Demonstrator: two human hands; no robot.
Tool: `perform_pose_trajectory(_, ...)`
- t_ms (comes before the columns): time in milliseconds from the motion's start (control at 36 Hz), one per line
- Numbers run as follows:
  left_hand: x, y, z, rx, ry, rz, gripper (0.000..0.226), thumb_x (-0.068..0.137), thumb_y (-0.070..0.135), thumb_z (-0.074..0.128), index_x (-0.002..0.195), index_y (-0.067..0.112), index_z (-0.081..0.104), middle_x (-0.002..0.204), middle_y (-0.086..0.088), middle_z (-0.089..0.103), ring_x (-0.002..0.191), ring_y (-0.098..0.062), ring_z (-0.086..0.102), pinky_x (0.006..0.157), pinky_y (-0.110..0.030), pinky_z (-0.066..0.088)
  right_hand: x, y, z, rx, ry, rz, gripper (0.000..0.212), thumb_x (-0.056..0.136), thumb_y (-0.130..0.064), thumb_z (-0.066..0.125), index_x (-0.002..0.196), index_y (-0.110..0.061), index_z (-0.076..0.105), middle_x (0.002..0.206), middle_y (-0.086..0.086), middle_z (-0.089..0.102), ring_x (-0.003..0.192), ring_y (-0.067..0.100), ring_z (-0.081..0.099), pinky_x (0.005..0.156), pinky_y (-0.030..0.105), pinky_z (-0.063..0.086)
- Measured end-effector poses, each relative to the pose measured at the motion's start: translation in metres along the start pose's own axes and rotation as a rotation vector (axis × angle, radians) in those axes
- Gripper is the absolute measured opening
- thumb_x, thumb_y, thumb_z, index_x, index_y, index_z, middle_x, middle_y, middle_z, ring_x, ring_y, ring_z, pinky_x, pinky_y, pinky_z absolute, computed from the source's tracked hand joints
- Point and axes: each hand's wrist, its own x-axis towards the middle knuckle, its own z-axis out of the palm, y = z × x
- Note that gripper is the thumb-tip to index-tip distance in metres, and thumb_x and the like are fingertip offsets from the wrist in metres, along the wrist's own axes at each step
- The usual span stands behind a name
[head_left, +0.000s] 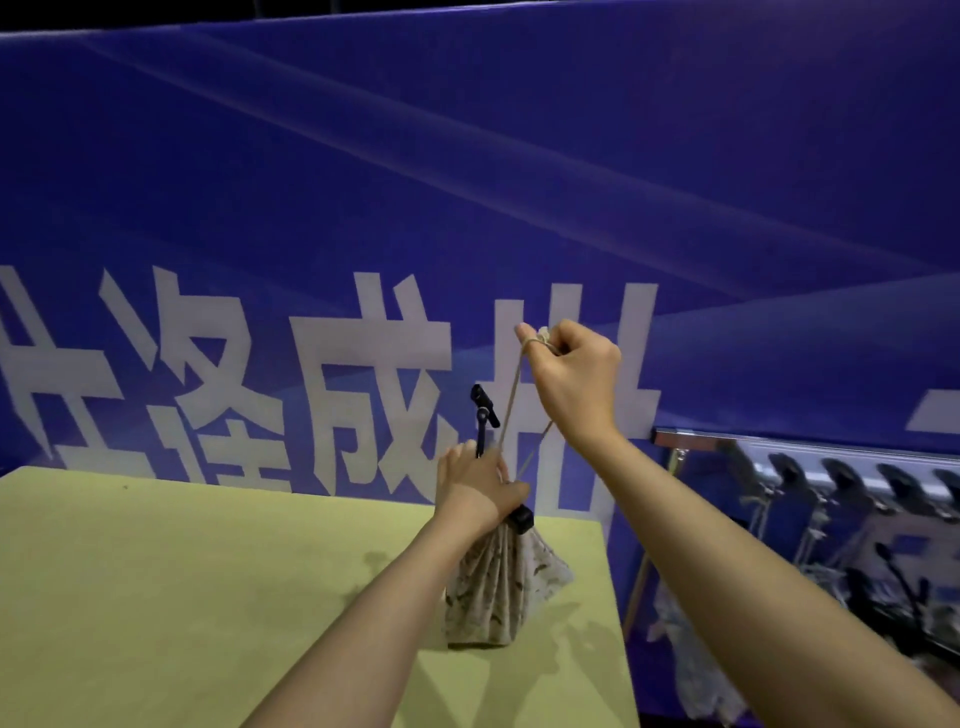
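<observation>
Left hand (475, 483) clutches the upright bag (498, 587) at our tabletop (156, 597) right edge, right hand (571, 374) pinches its cord (511, 397) taut upward; banner (519, 156) reads "成".

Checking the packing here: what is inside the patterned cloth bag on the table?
A black stand pokes up out of the cloth bag, whose neck the left hand grips. The right hand holds the drawstring up. The cloth hides everything lower down.

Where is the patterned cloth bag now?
In the head view the cloth bag stands on the table near its right edge, right of centre; the left hand grips its neck and the right hand holds its cord above.
</observation>
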Motion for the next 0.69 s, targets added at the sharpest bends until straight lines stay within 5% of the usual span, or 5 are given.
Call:
perform_pose_trajectory(194,-0.035,0.084,0.039,0.073,0.061,0.073,0.022,0.080,0.039,0.048,0.082,0.019,0.041,0.097,-0.001,0.039,0.113,-0.025,0.037,0.108,-0.036,0.023,0.000,0.008,-0.100,0.033,0.060,0.048,0.054,0.087,-0.018,0.066,0.048,-0.025,0.030,0.043,-0.011,0.030,0.041,0.006,0.033,0.047,0.017,0.028)
perform_pose_trajectory(333,-0.058,0.141,0.073,-0.019,0.074,0.063,0.034,0.080,0.043,0.051,0.097,0.014,0.055,0.110,-0.005,0.048,0.116,-0.027,0.038,0.107,-0.038,0.027,-0.004,0.024,-0.166,0.022,0.108,0.094,0.054,0.088,-0.023,0.065,0.049,-0.021,0.028,0.045,-0.005,0.031,0.044,0.008,0.027,0.050,0.030,0.031)
perform_pose_trajectory(444,-0.079,0.176,0.104,-0.098,0.066,0.031,0.028,0.084,0.043,0.052,0.090,0.016,0.045,0.105,-0.004,0.039,0.111,-0.029,0.038,0.099,-0.035,0.029,-0.016,0.038,-0.203,-0.035,0.112,0.109,0.053,0.088,-0.027,0.065,0.052,-0.020,0.026,0.047,-0.005,0.027,0.047,0.012,0.024,0.056,0.041,0.045)
perform_pose_trajectory(556,-0.096,0.201,0.141,-0.063,0.057,0.013,0.047,0.088,0.055,0.047,0.117,0.019,0.044,0.132,-0.016,0.035,0.122,-0.035,0.036,0.107,-0.040,0.030,-0.030,0.059,-0.238,-0.075,0.078,0.168,0.051,0.088,-0.028,0.063,0.053,-0.020,0.027,0.048,-0.006,0.028,0.049,0.013,0.025,0.071,0.053,0.052)
perform_pose_trajectory(694,-0.111,0.219,0.175,0.042,0.101,0.012,0.076,0.082,0.072,0.039,0.142,0.027,0.026,0.142,-0.017,0.021,0.126,-0.036,0.031,0.103,-0.042,0.032,-0.050,0.094,-0.278,-0.050,-0.047,0.298,0.045,0.087,-0.030,0.064,0.058,-0.011,0.035,0.049,-0.001,0.034,0.052,0.017,0.039,0.059,0.053,0.051)
